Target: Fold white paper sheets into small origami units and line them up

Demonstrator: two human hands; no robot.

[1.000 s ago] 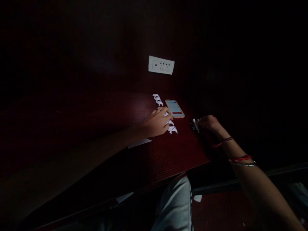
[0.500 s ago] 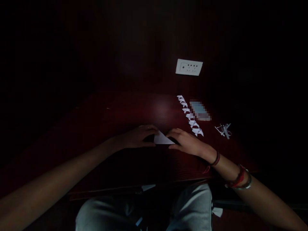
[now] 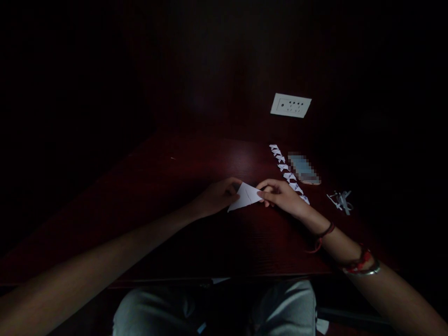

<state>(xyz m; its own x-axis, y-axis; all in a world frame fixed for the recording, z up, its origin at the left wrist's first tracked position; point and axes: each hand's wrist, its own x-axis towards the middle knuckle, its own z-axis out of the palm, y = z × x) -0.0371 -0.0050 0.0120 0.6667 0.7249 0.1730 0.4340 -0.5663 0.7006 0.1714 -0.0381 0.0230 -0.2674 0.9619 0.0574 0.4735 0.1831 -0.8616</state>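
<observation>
Nearest are two knees in pale blue jeans, and beside the one on the right, one white scrap. Above the knees runs the front edge of one dark red table; both hands are well inside this edge.

Near the middle of the table is one white paper triangle, held between the two hands, with a short line on its face. The left hand pinches its left side between thumb and fingers. The right hand pinches its right corner, the thumb on top and the fingers curled behind. To the left of the left hand, the table surface reaches widely into the dark; on the right there is less room.

Just beyond the right hand, a row of small folded papers, about seven, leads away. Right of the row lie one tangle of white strips and, farther, one phone, its screen blurred. Farthest is one white socket panel on the wall.
</observation>
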